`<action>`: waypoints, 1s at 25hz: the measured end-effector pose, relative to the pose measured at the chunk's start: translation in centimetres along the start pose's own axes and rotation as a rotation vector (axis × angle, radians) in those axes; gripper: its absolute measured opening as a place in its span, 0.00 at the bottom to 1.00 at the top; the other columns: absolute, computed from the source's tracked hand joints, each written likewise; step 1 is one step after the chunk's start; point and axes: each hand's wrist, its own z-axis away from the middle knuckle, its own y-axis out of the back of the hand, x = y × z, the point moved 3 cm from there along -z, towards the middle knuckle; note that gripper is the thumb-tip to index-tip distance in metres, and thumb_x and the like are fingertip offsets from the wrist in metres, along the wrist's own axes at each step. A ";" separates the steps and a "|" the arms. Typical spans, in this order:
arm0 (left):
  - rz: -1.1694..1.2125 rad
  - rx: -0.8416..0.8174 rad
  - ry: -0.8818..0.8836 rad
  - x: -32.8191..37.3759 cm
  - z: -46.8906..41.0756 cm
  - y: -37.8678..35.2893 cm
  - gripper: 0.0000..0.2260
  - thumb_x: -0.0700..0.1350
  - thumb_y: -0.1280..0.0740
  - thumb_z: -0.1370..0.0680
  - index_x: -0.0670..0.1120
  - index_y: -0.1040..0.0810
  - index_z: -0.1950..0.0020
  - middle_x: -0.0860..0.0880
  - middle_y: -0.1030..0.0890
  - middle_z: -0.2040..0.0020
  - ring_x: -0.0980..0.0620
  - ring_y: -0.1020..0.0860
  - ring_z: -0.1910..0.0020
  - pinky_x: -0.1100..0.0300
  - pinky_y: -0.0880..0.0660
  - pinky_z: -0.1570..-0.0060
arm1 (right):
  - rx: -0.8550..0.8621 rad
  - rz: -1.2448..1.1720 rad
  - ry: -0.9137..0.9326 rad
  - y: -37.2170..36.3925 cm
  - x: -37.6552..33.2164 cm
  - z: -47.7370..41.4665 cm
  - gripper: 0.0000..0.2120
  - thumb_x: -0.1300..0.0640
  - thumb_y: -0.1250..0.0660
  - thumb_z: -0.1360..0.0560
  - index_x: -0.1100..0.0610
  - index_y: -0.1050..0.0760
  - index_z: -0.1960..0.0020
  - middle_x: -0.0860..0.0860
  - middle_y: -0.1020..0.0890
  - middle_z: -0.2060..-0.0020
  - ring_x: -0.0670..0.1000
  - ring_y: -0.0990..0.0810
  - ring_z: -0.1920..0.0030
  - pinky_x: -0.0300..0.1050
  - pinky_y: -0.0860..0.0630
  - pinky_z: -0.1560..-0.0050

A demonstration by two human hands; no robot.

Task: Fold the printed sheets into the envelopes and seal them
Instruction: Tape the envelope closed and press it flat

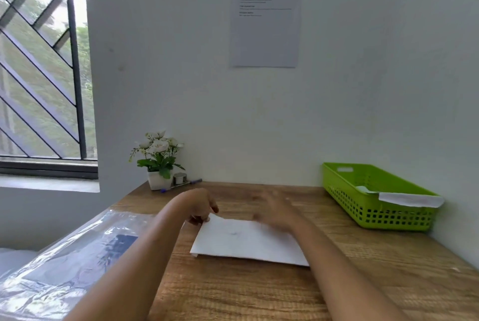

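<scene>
A white sheet or envelope point(246, 240) lies flat on the wooden desk point(363, 269) in front of me. My left hand point(201, 206) pinches its far left corner with curled fingers. My right hand point(274, 210) is blurred by motion at the far right edge of the paper, its fingers spread; whether it touches the paper I cannot tell. A white envelope point(410, 199) leans over the rim of the green basket point(375, 214) at the right.
A clear plastic pack with printed paper inside point(77, 263) lies at the desk's left edge. A potted white flower point(158, 162), a small metal tin point(179, 178) and a pen point(181, 185) stand at the back left corner. A printed notice point(267, 17) hangs on the wall.
</scene>
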 end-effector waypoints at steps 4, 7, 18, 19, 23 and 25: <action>-0.131 0.530 -0.013 -1.7 -1.7 1.3 0.11 0.44 0.37 0.24 0.49 0.26 0.42 0.48 0.21 0.51 0.49 0.22 0.56 0.56 0.26 0.62 | -0.207 0.106 0.031 -2.5 -0.5 -0.1 0.23 0.41 0.38 0.25 0.45 0.31 0.31 0.51 0.31 0.30 0.55 0.31 0.32 0.56 0.34 0.32; -0.216 0.547 0.106 -3.9 -2.2 0.8 0.13 0.46 0.37 0.23 0.50 0.28 0.38 0.48 0.21 0.44 0.47 0.22 0.48 0.56 0.26 0.60 | -0.202 0.168 0.027 -2.2 -0.5 0.1 0.21 0.40 0.40 0.23 0.44 0.31 0.32 0.52 0.31 0.31 0.55 0.32 0.32 0.57 0.34 0.32; -0.184 0.543 0.104 -5.9 -3.7 -0.2 0.15 0.53 0.37 0.23 0.51 0.27 0.38 0.48 0.22 0.42 0.48 0.23 0.45 0.57 0.27 0.58 | -0.196 0.169 0.061 -1.8 -1.1 1.3 0.20 0.43 0.41 0.22 0.46 0.31 0.31 0.51 0.31 0.32 0.56 0.33 0.31 0.56 0.35 0.31; -0.162 0.554 0.100 -6.0 -3.6 0.0 0.15 0.54 0.38 0.23 0.50 0.26 0.39 0.48 0.21 0.43 0.48 0.23 0.46 0.57 0.27 0.57 | -0.195 0.163 0.064 -1.8 -1.2 1.3 0.20 0.43 0.41 0.22 0.46 0.31 0.31 0.51 0.31 0.32 0.55 0.32 0.32 0.56 0.34 0.32; -0.069 0.496 -0.108 -4.5 -2.6 0.3 0.12 0.55 0.35 0.24 0.51 0.25 0.45 0.49 0.21 0.47 0.52 0.24 0.52 0.59 0.29 0.56 | -0.135 0.009 0.087 -1.3 -1.6 1.1 0.21 0.47 0.36 0.23 0.48 0.31 0.31 0.51 0.30 0.33 0.53 0.30 0.34 0.51 0.31 0.33; 0.070 0.390 -0.291 -2.4 -1.7 -0.6 0.11 0.56 0.32 0.26 0.52 0.24 0.48 0.51 0.20 0.53 0.54 0.24 0.56 0.61 0.29 0.59 | -0.078 -0.160 0.095 -1.0 -1.8 1.1 0.23 0.50 0.33 0.24 0.48 0.32 0.30 0.51 0.29 0.34 0.51 0.27 0.38 0.48 0.29 0.36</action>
